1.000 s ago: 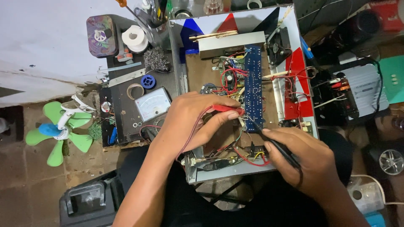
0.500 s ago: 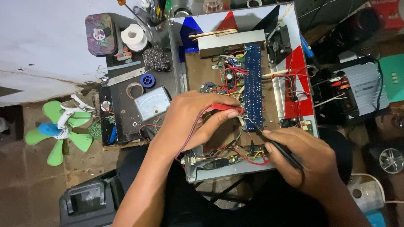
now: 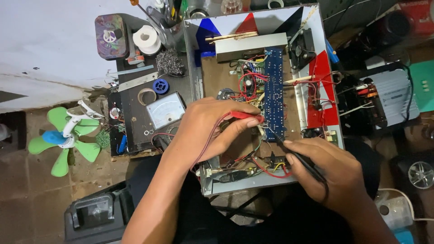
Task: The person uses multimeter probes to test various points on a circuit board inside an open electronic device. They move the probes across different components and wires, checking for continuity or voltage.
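An open metal chassis (image 3: 253, 183) lies in front of me, with a blue circuit board (image 3: 273, 90) and many red and black wires inside. My left hand (image 3: 210, 126) pinches a red meter probe (image 3: 246, 115), its tip at the lower end of the blue board. My right hand (image 3: 332, 174) holds a black meter probe (image 3: 298, 158) like a pen, with its tip touching the same area of the board. The two probe tips sit close together. An analogue meter (image 3: 166, 113) with a white dial lies to the left of the chassis.
Left of the chassis is a dark board (image 3: 135, 117) with a solder reel (image 3: 160, 86), a white tape roll (image 3: 147, 38), steel wool (image 3: 169, 63) and a patterned tin (image 3: 110, 29). A green fan (image 3: 65, 138) lies on the floor. A grey device (image 3: 389, 97) sits at right.
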